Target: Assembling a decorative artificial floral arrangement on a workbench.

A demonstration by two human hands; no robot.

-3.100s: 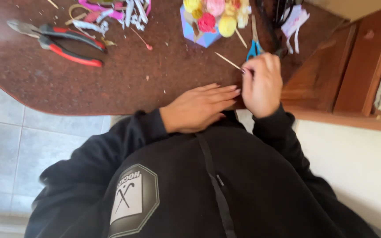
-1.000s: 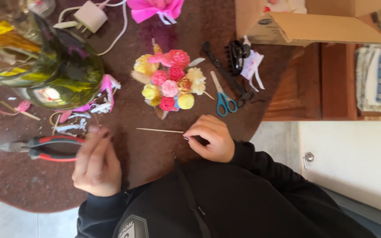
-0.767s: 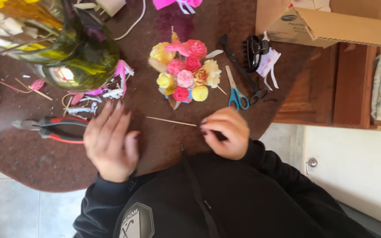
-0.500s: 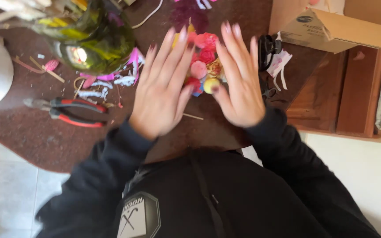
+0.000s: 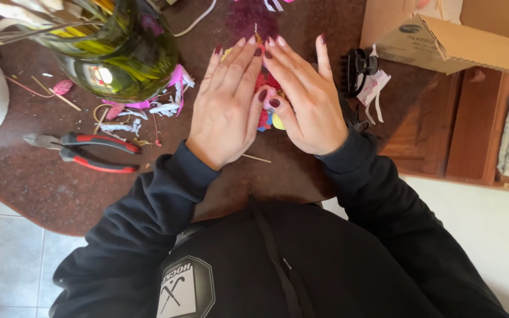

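Small flower cluster [image 5: 266, 112] (light, soft, crushable): cupped between left hand [image 5: 228, 109] and right hand [image 5: 304, 100], fingers flat, unclenched; best held from sides.

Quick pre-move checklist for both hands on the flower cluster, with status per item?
1. Left hand on the flower cluster: ok, laid flat over its left side.
2. Right hand on the cluster: ok, cupped over its right side.
3. Firm grip on the cluster: cannot tell, the hands cover most of it.
4. Thin wooden stick within reach: ok, pokes out beside the left wrist.
5. Pliers out of the way: ok, lying apart to the left.
6. Glass vase away from the left hand: ok, gap visible, but close.
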